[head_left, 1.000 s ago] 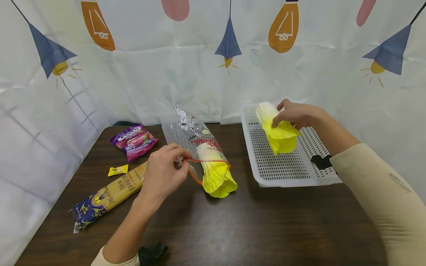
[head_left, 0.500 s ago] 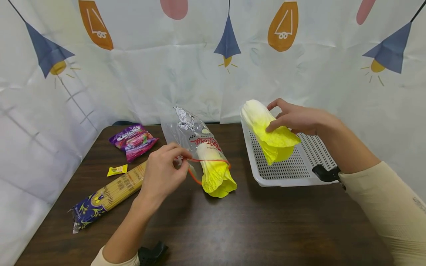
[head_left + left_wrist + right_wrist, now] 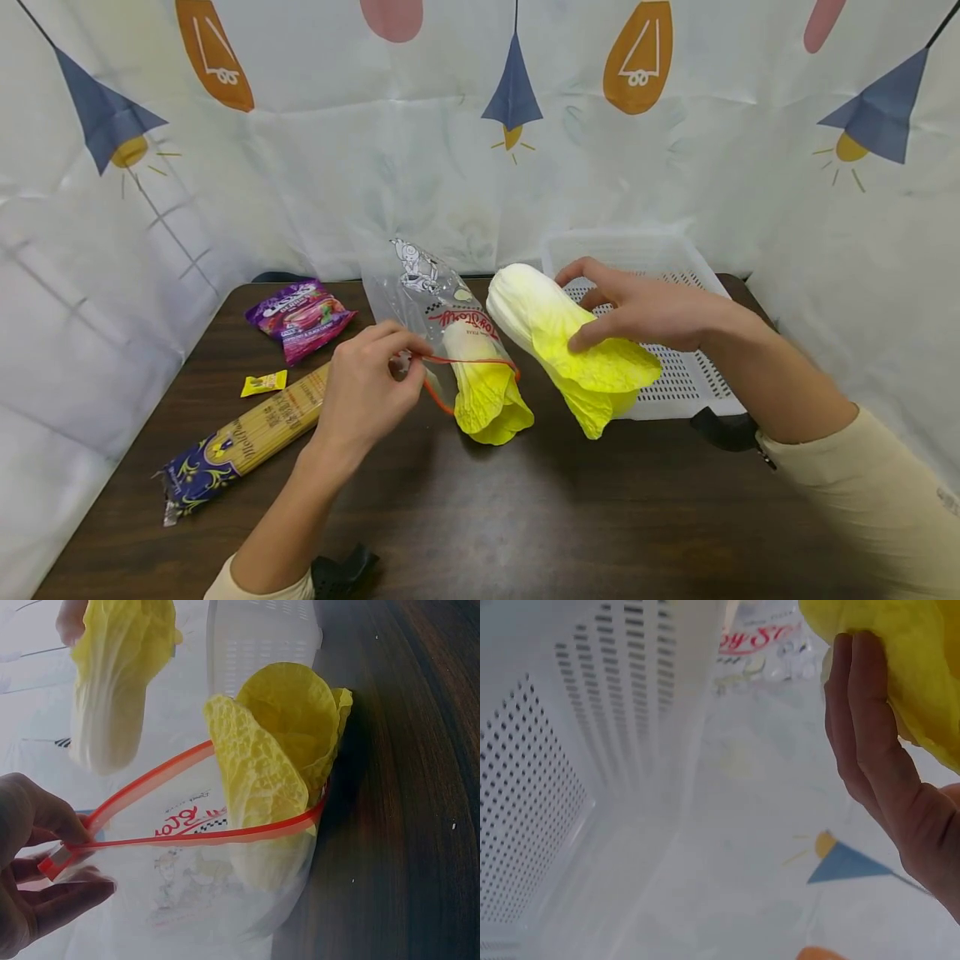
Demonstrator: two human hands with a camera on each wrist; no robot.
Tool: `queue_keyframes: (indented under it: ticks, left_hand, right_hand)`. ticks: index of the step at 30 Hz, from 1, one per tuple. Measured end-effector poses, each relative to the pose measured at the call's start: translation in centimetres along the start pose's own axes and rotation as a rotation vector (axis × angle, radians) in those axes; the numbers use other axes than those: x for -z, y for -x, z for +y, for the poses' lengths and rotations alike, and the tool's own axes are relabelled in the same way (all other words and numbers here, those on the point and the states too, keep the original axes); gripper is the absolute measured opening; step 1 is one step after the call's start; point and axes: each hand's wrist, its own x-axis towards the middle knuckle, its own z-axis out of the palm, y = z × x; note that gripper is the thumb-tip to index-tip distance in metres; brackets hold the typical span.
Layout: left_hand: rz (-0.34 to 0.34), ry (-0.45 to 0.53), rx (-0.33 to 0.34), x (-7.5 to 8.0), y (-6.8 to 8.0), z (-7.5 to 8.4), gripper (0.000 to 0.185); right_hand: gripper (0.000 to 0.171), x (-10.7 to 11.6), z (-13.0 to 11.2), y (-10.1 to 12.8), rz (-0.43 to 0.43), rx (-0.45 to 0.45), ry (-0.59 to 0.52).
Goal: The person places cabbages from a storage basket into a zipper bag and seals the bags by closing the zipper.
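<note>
Two cabbages show mid-frame: your right hand curls round one cabbage held above the table. Your left hand pinches the bag at its red rim, the second cabbage half inside it.

backdrop: white wrinkled cloth sheet printed with orange bulbs and blue lamps, hung behind and at both sides | furniture: dark brown wooden bench | light: even, soft

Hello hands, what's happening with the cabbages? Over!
Left hand pinches the bag's red zip rim, one cabbage half inside. Right hand grips a second cabbage, held above the table beside the bag. Nothing between them.
</note>
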Motion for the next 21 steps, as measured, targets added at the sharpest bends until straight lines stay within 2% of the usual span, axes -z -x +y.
queue_keyframes:
  ticks: [9, 14, 21]
  left_hand:
    - [0.007, 0.001, -0.006, -0.1, -0.1, 0.0, 0.013]
    - [0.017, -0.004, -0.015, -0.1, 0.0, 0.1, 0.013]
    - [0.014, 0.001, -0.006, -0.2, 0.0, 0.2, 0.013]
  right_hand:
    - [0.076, -4.3, 0.0, -0.3, -0.082, 0.021, 0.083]
    - [0.074, -6.3, 0.7, -0.8, -0.156, 0.042, 0.038]
    - [0.069, -8.4, 1.7, -2.3, -0.150, 0.024, 0.002]
